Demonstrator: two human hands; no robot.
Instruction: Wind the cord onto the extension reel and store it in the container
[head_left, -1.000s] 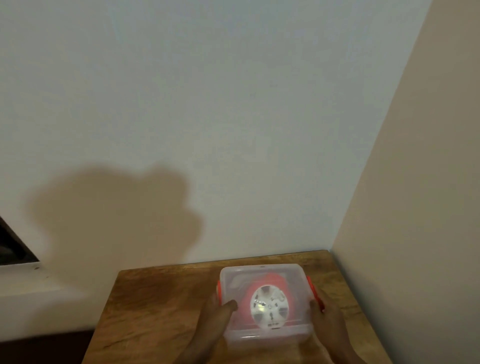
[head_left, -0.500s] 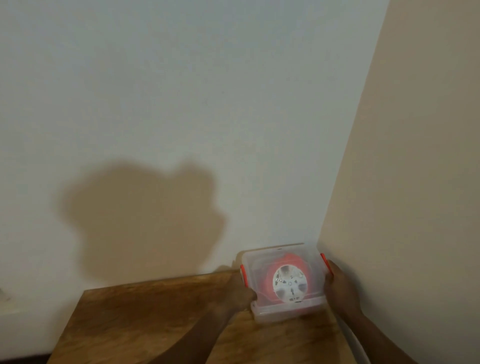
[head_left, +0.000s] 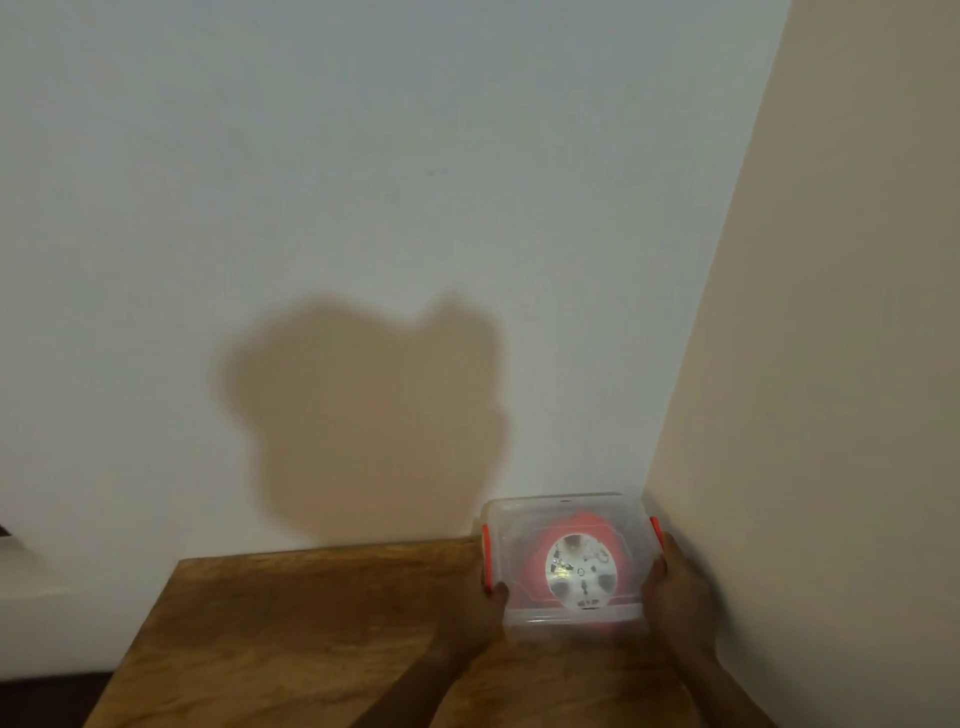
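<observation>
A clear plastic container (head_left: 524, 525) with orange side clips and its lid on sits at the far right corner of the wooden table (head_left: 291, 623), against both walls. Inside it lies the orange extension reel (head_left: 618, 540) with its white socket face up; I cannot see any cord outside the box. My left hand (head_left: 475, 608) grips the container's left side near the orange clip. The right side is held by my right hand (head_left: 675, 587), squeezed between the box and the right wall.
A white wall (head_left: 363, 208) rises straight behind the table and a beige wall (head_left: 831, 364) closes off the right side. The table's left edge drops off at the lower left.
The container has gone from the table's middle front to the far right corner by the walls, both hands staying on its sides. The view has shifted too.
</observation>
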